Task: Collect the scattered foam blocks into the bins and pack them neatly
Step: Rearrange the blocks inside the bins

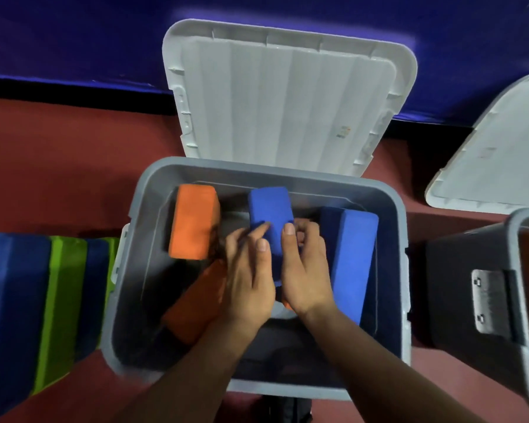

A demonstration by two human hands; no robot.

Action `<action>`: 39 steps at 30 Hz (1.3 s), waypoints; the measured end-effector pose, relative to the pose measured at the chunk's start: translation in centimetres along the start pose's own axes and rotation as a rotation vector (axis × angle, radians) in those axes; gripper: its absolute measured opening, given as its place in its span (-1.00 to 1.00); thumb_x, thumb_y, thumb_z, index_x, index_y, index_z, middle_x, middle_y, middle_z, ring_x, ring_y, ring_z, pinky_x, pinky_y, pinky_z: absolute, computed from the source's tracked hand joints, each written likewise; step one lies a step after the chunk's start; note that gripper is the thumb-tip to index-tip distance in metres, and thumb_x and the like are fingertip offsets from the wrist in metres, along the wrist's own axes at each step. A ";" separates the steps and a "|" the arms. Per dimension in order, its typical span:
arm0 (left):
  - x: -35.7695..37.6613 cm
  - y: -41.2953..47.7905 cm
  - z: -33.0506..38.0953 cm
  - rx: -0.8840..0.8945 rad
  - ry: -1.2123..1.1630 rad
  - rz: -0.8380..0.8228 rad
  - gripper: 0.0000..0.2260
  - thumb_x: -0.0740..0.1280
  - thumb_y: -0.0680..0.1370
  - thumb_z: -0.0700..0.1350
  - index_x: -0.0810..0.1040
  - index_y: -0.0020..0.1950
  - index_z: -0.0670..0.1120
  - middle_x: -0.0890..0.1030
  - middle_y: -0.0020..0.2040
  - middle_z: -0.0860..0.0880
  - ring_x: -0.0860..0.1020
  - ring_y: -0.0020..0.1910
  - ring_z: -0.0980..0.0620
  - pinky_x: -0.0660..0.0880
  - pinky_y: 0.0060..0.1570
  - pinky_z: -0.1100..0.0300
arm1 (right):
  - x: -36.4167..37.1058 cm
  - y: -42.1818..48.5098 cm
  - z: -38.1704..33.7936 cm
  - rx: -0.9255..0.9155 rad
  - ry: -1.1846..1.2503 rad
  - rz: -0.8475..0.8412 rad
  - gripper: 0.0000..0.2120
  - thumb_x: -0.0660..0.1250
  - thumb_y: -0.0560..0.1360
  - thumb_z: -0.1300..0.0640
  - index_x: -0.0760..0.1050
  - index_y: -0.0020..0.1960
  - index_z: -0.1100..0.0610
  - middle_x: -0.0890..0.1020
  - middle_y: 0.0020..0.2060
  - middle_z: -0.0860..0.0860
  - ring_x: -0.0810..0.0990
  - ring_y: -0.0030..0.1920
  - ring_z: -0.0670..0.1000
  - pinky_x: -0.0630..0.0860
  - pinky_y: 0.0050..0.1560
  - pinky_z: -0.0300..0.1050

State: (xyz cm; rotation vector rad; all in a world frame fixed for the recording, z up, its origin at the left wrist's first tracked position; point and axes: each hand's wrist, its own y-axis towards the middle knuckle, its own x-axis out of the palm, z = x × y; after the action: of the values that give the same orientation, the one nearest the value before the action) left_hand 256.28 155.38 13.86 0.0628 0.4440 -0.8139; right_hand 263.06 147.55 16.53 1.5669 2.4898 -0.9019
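A grey bin point(153, 215) stands open on the red floor, its white lid point(287, 99) tipped back against the wall. Inside, an orange foam block point(193, 221) stands at the left and a blue block point(353, 257) leans at the right. Another orange block point(196, 303) lies lower left, partly under my left forearm. Both hands reach into the bin and grip a blue block point(269, 209) in the middle. My left hand point(248, 276) holds its left side, and my right hand point(306, 267) holds its right side with the fingers curled round it.
Blue and green foam blocks point(43, 294) are lined up on the floor left of the bin. A second grey bin point(483, 300) with a metal latch stands at the right, its white lid point(495, 157) open behind it. A blue padded wall point(74, 35) runs along the back.
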 end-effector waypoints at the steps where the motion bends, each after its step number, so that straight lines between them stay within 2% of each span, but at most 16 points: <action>1: 0.0 -0.2 0.3 0.039 -0.005 -0.020 -0.36 -0.12 0.66 0.33 0.52 0.37 -0.02 0.43 0.30 -0.03 0.41 0.31 0.22 0.24 0.37 0.37 | -0.4 -0.6 0.3 -0.023 0.002 0.045 -0.78 0.10 0.61 -0.30 0.38 0.16 -0.25 0.43 0.13 -0.12 0.43 0.13 -0.27 0.39 0.23 -0.21; 4: 0.8 -0.5 1.7 0.113 -0.015 -0.157 -0.31 -0.14 0.66 0.31 0.47 0.44 -0.13 0.41 0.30 -0.03 0.31 0.30 0.44 0.17 0.32 0.51 | -2.3 -1.6 0.8 -0.004 0.026 0.188 -0.62 0.05 0.62 -0.31 0.36 0.32 -0.16 0.41 0.16 -0.14 0.41 0.17 -0.26 0.36 0.22 -0.28; 7: 2.4 0.0 2.1 0.008 -0.018 -0.335 -0.36 -0.13 0.59 0.34 0.33 0.50 0.03 0.35 0.32 0.09 0.27 0.28 0.43 0.13 0.36 0.51 | -3.3 -0.9 1.7 0.108 0.038 0.241 -0.74 0.03 0.69 -0.17 0.34 0.26 -0.09 0.47 0.22 -0.03 0.45 0.22 -0.09 0.33 0.22 -0.14; 9: 3.1 0.2 1.8 -0.033 0.014 -0.381 -0.33 -0.17 0.55 0.31 0.29 0.54 0.05 0.32 0.35 0.13 0.23 0.27 0.49 0.04 0.30 0.60 | -3.5 -0.8 2.5 0.144 -0.013 0.254 -0.67 0.03 0.69 -0.16 0.35 0.34 -0.02 0.47 0.30 0.06 0.44 0.30 0.03 0.29 0.22 -0.12; 11: 3.4 0.2 1.5 -0.024 0.031 -0.390 -0.29 -0.16 0.55 0.31 0.28 0.58 -0.01 0.31 0.39 0.14 0.19 0.28 0.57 0.00 0.28 0.62 | -3.7 -1.1 2.7 0.124 -0.047 0.277 -0.59 0.04 0.69 -0.15 0.33 0.44 0.01 0.45 0.33 0.07 0.40 0.34 0.03 0.28 0.22 -0.14; 14: 3.0 -0.5 1.2 -0.033 0.031 -0.390 -0.31 -0.12 0.59 0.30 0.26 0.59 -0.04 0.31 0.44 0.11 0.24 0.39 0.38 0.01 0.31 0.60 | -4.1 -1.7 2.7 0.104 -0.070 0.275 -0.57 0.04 0.70 -0.17 0.29 0.51 -0.06 0.39 0.39 0.04 0.37 0.36 -0.03 0.24 0.21 -0.20; 17: 2.4 -0.8 1.5 -0.073 0.100 -0.411 -0.43 -0.08 0.68 0.22 0.23 0.61 -0.01 0.31 0.52 -0.03 0.25 0.49 0.15 -0.01 0.26 0.65 | -4.1 -2.1 2.6 0.086 -0.102 0.222 -0.54 0.02 0.69 -0.19 0.24 0.55 -0.09 0.35 0.45 0.01 0.34 0.37 -0.08 0.20 0.25 -0.23; 19: 2.1 -0.9 1.7 -0.112 0.109 -0.416 -0.39 -0.10 0.61 0.20 0.19 0.63 0.02 0.28 0.55 -0.01 0.24 0.50 0.15 -0.03 0.18 0.71 | -4.1 -2.3 2.5 0.084 -0.109 0.199 -0.53 0.02 0.69 -0.19 0.23 0.56 -0.10 0.33 0.47 -0.01 0.34 0.26 -0.18 0.20 0.24 -0.24; 21: 2.0 -0.9 1.6 -0.126 0.108 -0.406 -0.38 -0.12 0.61 0.25 0.17 0.64 0.04 0.26 0.56 0.02 0.22 0.50 0.17 -0.03 0.16 0.72 | -4.0 -2.3 2.5 0.079 -0.118 0.189 -0.53 0.03 0.70 -0.19 0.22 0.57 -0.09 0.32 0.48 -0.01 0.32 0.25 -0.20 0.21 0.23 -0.24; 23: 1.8 -1.0 1.3 -0.116 0.086 -0.411 -0.38 -0.13 0.64 0.29 0.16 0.64 0.05 0.24 0.58 0.04 0.20 0.54 0.15 0.01 0.31 0.60 | -3.8 -2.4 2.5 0.074 -0.126 0.195 -0.52 0.04 0.70 -0.18 0.21 0.57 -0.07 0.32 0.48 0.00 0.34 0.35 -0.12 0.21 0.26 -0.23; 25: 1.3 -1.1 1.0 -0.110 0.099 -0.442 -0.38 -0.12 0.62 0.29 0.15 0.64 0.08 0.21 0.60 0.04 0.17 0.57 0.12 0.08 0.47 0.34 | -3.5 -2.5 2.5 0.080 -0.131 0.222 -0.52 0.06 0.69 -0.16 0.22 0.57 -0.06 0.31 0.48 0.02 0.31 0.42 -0.05 0.19 0.28 -0.20; 26: 0.9 -1.2 1.0 -0.101 0.134 -0.457 -0.38 -0.12 0.62 0.30 0.14 0.64 0.11 0.19 0.61 0.05 0.16 0.57 0.12 0.10 0.48 0.28 | -3.3 -2.6 2.4 0.075 -0.152 0.257 -0.53 0.08 0.69 -0.15 0.23 0.56 -0.06 0.29 0.47 0.03 0.30 0.44 -0.01 0.16 0.29 -0.19; 29: -1.1 -1.0 0.8 -0.006 0.237 -0.394 -0.37 -0.10 0.59 0.32 0.22 0.61 0.10 0.28 0.56 0.06 0.24 0.50 0.13 0.11 0.38 0.36 | -2.7 -2.8 1.5 -0.034 -0.296 0.418 -0.57 0.09 0.69 -0.12 0.28 0.52 -0.04 0.28 0.42 0.04 0.29 0.39 0.05 0.05 0.33 -0.14; 31: -3.0 -0.6 0.2 0.074 0.294 -0.304 -0.36 -0.09 0.60 0.30 0.32 0.58 0.03 0.37 0.49 0.04 0.32 0.45 0.09 0.17 0.40 0.31 | -1.9 -3.0 0.5 -0.136 -0.326 0.469 -0.59 0.08 0.68 -0.11 0.34 0.47 -0.01 0.32 0.36 0.01 0.33 0.33 0.02 0.03 0.31 -0.14; 35: -7.0 0.8 -1.4 0.114 0.395 -0.184 -0.33 -0.12 0.63 0.34 0.38 0.53 -0.02 0.38 0.47 0.01 0.36 0.45 -0.03 0.29 0.46 0.02 | 1.6 -3.0 -1.7 -0.220 -0.245 0.380 -0.59 0.08 0.66 -0.13 0.38 0.43 0.00 0.39 0.25 -0.09 0.38 0.28 -0.04 0.11 0.25 -0.13; 39: -10.2 2.7 -3.0 -0.016 0.476 -0.138 -0.32 -0.11 0.58 0.34 0.34 0.57 0.03 0.32 0.53 -0.01 0.29 0.51 -0.04 0.20 0.50 0.04 | 5.4 -2.6 -2.4 -0.188 -0.187 0.181 -0.60 0.09 0.69 -0.14 0.36 0.45 -0.03 0.44 0.30 -0.06 0.39 0.35 -0.04 0.31 0.42 0.08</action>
State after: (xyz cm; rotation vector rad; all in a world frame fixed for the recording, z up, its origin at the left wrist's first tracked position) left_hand 251.00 164.97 14.98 0.2154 0.9117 -0.9312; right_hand 258.87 152.29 17.76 1.5387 2.1935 -0.7280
